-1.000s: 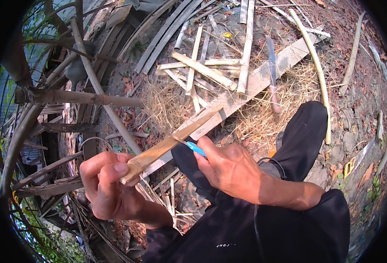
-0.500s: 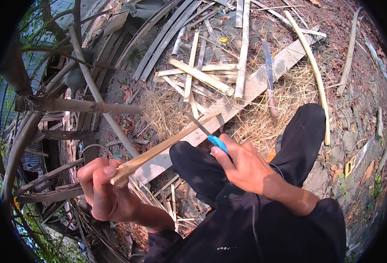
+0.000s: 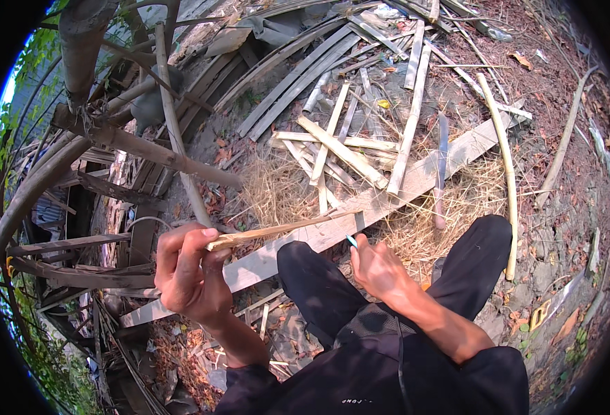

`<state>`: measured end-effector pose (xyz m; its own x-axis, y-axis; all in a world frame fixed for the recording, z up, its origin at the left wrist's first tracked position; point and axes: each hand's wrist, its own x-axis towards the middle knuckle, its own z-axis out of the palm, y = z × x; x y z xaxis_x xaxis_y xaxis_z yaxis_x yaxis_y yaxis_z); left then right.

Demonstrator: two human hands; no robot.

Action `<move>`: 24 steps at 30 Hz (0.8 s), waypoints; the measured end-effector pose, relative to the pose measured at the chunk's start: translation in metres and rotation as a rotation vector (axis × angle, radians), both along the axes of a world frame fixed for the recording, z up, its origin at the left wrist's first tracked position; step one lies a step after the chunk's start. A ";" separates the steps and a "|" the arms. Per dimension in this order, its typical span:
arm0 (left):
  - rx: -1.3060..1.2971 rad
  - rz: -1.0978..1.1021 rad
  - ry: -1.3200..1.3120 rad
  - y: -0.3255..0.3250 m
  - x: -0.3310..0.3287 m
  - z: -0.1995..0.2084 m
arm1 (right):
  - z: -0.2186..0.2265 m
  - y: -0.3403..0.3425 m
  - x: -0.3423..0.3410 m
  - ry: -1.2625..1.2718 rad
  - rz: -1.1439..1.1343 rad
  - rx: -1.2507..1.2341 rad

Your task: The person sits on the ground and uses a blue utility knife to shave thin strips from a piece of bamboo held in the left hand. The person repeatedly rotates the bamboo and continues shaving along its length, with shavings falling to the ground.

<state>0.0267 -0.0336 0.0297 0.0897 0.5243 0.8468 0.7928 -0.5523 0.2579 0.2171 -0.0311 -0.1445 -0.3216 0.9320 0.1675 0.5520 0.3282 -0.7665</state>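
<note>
My left hand (image 3: 193, 277) pinches the near end of a split bamboo strip (image 3: 277, 232). The strip slants away to the upper right, its thin far end over the plank (image 3: 249, 271). In my right hand (image 3: 386, 273), closed fingers grip a small knife (image 3: 359, 220) by its blue handle, which is mostly hidden. Its short blade points away from me, close to the strip's far end; whether the two touch I cannot tell. The long plank runs diagonally beyond my knees. A long-bladed knife (image 3: 442, 162) with a worn handle lies across it.
Several bamboo strips (image 3: 343, 152) lie crossed beyond the plank, with straw-like shavings (image 3: 270, 188) beside them. A pale pole (image 3: 500, 145) lies on the right, and a yellow-handled saw (image 3: 540, 316) is farther right. A pole frame (image 3: 146, 149) stands on the left.
The knife has swung from lying across the strip to pointing forward near its far end, and its handle shows less. The whole view has shifted, with the scene sitting lower and farther right.
</note>
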 end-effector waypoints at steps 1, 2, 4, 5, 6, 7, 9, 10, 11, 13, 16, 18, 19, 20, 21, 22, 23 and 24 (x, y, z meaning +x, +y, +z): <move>-0.002 -0.013 0.000 0.000 -0.004 0.000 | -0.023 0.002 0.004 0.026 0.012 0.001; 0.010 -0.032 0.008 -0.002 -0.007 -0.002 | -0.013 -0.003 0.006 -0.002 -0.011 0.153; 0.006 -0.023 0.021 -0.001 -0.003 -0.002 | 0.055 -0.003 0.012 0.138 -0.014 -0.097; -0.011 -0.023 0.029 -0.002 -0.003 -0.001 | 0.085 -0.005 0.015 0.252 0.000 -0.153; 0.026 -0.048 0.072 -0.003 -0.002 0.002 | 0.111 -0.009 0.015 0.323 0.060 -0.174; 0.018 -0.054 0.061 -0.002 0.000 0.003 | 0.130 -0.012 0.016 0.387 0.103 -0.187; -0.006 -0.056 0.038 -0.002 0.006 0.005 | 0.155 -0.020 0.015 0.373 0.184 -0.195; -0.007 -0.052 0.030 -0.003 0.006 0.005 | 0.161 -0.022 0.014 0.363 0.224 -0.198; 0.010 -0.050 0.037 -0.003 0.007 0.006 | 0.162 -0.023 0.013 0.331 0.241 -0.197; 0.042 -0.046 0.053 -0.004 0.009 0.007 | 0.164 -0.027 0.012 0.265 0.273 -0.196; 0.072 -0.061 0.057 -0.006 0.013 0.005 | 0.153 -0.032 0.011 0.211 0.200 -0.090; 0.059 -0.055 0.035 -0.010 0.012 0.003 | 0.145 -0.034 0.011 0.208 0.184 -0.058; 0.053 -0.052 0.023 -0.012 0.011 0.001 | 0.144 -0.035 0.011 0.215 0.184 -0.055; 0.065 -0.055 0.044 -0.015 0.009 0.001 | 0.144 -0.035 0.011 0.224 0.186 -0.044; 0.078 -0.056 0.064 -0.018 0.005 0.001 | 0.144 -0.036 0.011 0.199 0.193 -0.030; 0.090 -0.056 0.085 -0.022 0.002 0.000 | 0.144 -0.037 0.009 0.174 0.202 -0.016; 0.084 -0.035 0.037 -0.025 -0.001 -0.003 | 0.143 -0.040 0.008 0.148 0.210 -0.005; 0.078 -0.012 -0.010 -0.029 -0.005 -0.005 | 0.139 -0.044 0.005 0.096 0.193 -0.007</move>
